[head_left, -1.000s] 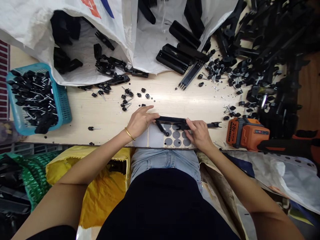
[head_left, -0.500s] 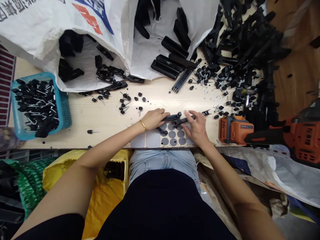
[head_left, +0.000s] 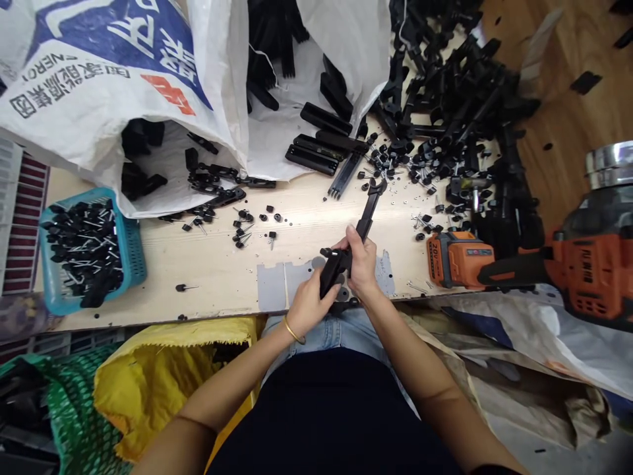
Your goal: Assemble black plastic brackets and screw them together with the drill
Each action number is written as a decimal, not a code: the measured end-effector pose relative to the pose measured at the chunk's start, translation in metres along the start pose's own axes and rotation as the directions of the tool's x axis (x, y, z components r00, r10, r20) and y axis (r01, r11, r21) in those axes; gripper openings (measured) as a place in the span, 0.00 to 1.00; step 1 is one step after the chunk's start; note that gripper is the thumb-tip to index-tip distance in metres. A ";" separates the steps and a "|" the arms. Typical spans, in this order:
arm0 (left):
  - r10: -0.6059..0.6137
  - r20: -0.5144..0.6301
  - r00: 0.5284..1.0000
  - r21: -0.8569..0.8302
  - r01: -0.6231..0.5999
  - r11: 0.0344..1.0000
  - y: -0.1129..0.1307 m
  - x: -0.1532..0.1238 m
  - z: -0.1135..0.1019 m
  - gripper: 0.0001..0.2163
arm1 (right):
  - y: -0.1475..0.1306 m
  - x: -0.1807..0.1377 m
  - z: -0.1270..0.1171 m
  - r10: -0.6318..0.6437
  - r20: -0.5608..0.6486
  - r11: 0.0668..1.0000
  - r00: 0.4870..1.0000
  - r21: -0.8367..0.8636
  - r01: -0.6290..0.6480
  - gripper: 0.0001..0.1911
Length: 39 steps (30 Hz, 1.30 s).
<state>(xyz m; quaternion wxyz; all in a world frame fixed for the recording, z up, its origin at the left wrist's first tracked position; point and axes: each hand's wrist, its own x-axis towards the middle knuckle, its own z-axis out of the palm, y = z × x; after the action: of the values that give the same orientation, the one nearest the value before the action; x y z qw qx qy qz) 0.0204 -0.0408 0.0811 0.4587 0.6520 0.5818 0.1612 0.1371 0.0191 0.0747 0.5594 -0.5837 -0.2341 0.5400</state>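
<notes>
In the head view my left hand (head_left: pixel 307 305), with a gold bangle at the wrist, is closed round the thick lower end of a black plastic part (head_left: pixel 332 272). My right hand (head_left: pixel 362 262) grips a long black plastic arm (head_left: pixel 368 214) whose forked tip points up and away from me. The two pieces meet between my hands, just above the table's front edge; fingers hide whether they are joined. Beneath them lies a grey sheet with round discs (head_left: pixel 299 277), partly covered by the hands.
A blue basket (head_left: pixel 134 247) of black-headed screws stands at left. White sacks (head_left: pixel 217 86) with black parts lie behind. An orange cordless power tool (head_left: pixel 459 258) rests at right, before a heap of black parts (head_left: pixel 459 105). Loose knob screws (head_left: pixel 242 227) lie on the wooden table (head_left: pixel 198 264).
Both hands have drawn closer together and toward my body. The long arm has swung from lying nearly sideways to pointing away, now gripped in my right hand. The view has shifted a little.
</notes>
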 end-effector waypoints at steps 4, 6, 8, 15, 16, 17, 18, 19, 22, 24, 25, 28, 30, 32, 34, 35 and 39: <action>-0.031 -0.042 0.999 0.060 0.034 0.998 0.000 -0.006 0.009 0.13 | 0.002 0.005 -0.004 -0.013 0.087 0.999 0.996 -0.043 0.017 0.27; -0.013 -0.012 1.000 0.078 0.014 0.997 -0.004 -0.006 0.010 0.15 | 0.002 0.007 -0.006 0.018 0.115 0.997 0.993 -0.076 -0.009 0.28; -0.010 -0.012 1.000 0.060 0.011 0.998 -0.009 -0.005 0.008 0.16 | 0.002 0.007 -0.007 0.010 0.097 0.996 0.995 -0.092 -0.001 0.28; 0.057 0.291 0.955 -0.657 0.156 0.738 -0.012 0.012 -0.012 0.37 | -0.013 -0.002 -0.005 0.023 0.141 0.994 0.990 -0.107 -0.008 0.28; 0.042 0.322 0.946 -0.721 0.216 0.659 -0.009 0.014 -0.013 0.39 | -0.016 -0.004 -0.004 0.033 0.131 0.994 0.991 -0.105 -0.019 0.28; 0.017 0.334 0.942 -0.758 0.258 0.599 -0.006 0.016 -0.013 0.40 | -0.018 -0.006 -0.004 0.039 0.115 0.994 0.993 -0.106 -0.027 0.27; -0.010 0.332 0.943 -0.777 0.280 0.564 -0.003 0.018 -0.012 0.40 | -0.018 -0.009 -0.003 0.042 0.104 0.993 0.994 -0.111 -0.031 0.27; -0.032 0.319 0.947 -0.788 0.284 0.546 0.000 0.020 -0.012 0.40 | -0.018 -0.011 -0.002 0.037 0.097 0.993 0.995 -0.115 -0.026 0.26; -0.031 0.262 0.965 -0.781 0.231 0.580 0.004 0.022 -0.013 0.36 | -0.012 -0.018 0.000 -0.046 0.048 0.994 0.998 -0.095 0.050 0.25; -0.001 0.258 0.966 -0.761 0.203 0.617 0.002 0.021 -0.017 0.35 | -0.007 -0.023 -0.001 -0.110 -0.010 0.991 0.994 -0.079 0.109 0.24; 0.021 0.276 0.961 -0.753 0.203 0.625 0.000 0.020 -0.020 0.35 | -0.005 -0.025 -0.002 -0.126 -0.036 0.989 0.991 -0.077 0.123 0.24; 0.072 0.358 0.931 -0.738 0.235 0.633 -0.003 0.016 -0.025 0.36 | -0.003 -0.030 -0.007 -0.109 -0.034 0.991 0.993 -0.075 0.107 0.25; 0.063 0.375 0.925 -0.729 0.252 0.636 -0.004 0.012 -0.022 0.37 | -0.005 -0.031 -0.009 -0.009 0.057 0.999 0.998 -0.053 0.012 0.25; 0.012 0.323 0.946 -0.725 0.239 0.645 -0.003 0.010 -0.015 0.37 | -0.007 -0.032 -0.008 0.069 0.104 0.998 0.992 -0.019 -0.068 0.24; -0.041 0.203 0.978 -0.717 0.177 0.674 -0.002 0.010 -0.006 0.35 | -0.006 -0.034 -0.005 0.029 0.052 1.000 0.998 0.003 -0.029 0.24; -0.051 0.138 0.989 -0.709 0.135 0.693 -0.002 0.011 -0.003 0.34 | -0.005 -0.035 -0.003 -0.025 0.009 1.000 1.000 0.001 0.025 0.23; -0.030 0.080 0.996 -0.702 0.078 0.708 -0.001 0.009 -0.001 0.31 | -0.006 -0.036 -0.002 -0.142 0.038 0.988 0.989 -0.056 0.144 0.22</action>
<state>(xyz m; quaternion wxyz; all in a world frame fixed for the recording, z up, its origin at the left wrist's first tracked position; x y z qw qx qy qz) 0.0211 -0.0323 0.0779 0.6949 0.4153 0.4807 0.3370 0.1300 -0.0116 0.0926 0.5751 -0.5725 -0.3006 0.5012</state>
